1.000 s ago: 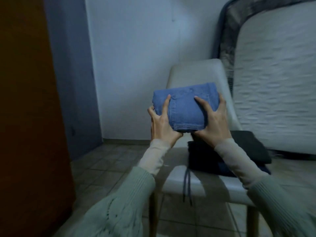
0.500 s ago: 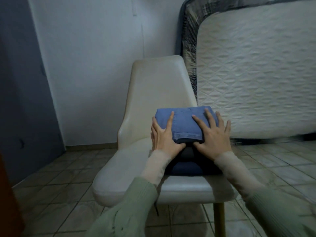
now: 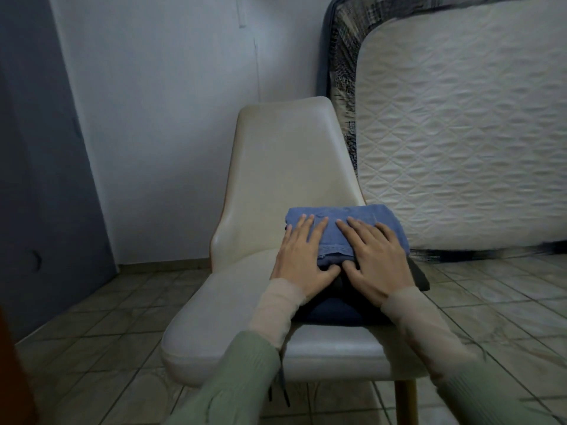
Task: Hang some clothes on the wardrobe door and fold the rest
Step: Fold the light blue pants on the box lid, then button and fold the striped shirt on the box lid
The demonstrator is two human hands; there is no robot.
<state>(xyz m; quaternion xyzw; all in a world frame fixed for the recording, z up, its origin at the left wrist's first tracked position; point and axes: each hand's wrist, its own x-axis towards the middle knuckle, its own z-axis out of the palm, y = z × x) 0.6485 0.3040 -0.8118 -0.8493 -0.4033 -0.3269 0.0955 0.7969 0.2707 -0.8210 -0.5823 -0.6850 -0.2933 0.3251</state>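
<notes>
Both hands, the left hand (image 3: 302, 256) and right hand (image 3: 379, 259), now lie flat with straight fingers on the folded jeans (image 3: 337, 231), no longer gripping them, atop dark clothes (image 3: 340, 309) on the chair (image 3: 276, 167). No writing is readable.

A folded pair of blue denim jeans (image 3: 334, 231) lies flat as a compact rectangle on top of a small stack of folded clothes on the seat of the cream chair (image 3: 276, 167), toward the seat's right side and close in front of the backrest. A stitched hem runs along its near edge, facing the chair's front. Directly beneath it in the stack sits a folded black garment (image 3: 418, 276), wider than the jeans, its corner jutting out past the chair's right edge. Under that lies a folded dark navy garment (image 3: 331, 309), its rounded fold facing the front of the seat.
</notes>
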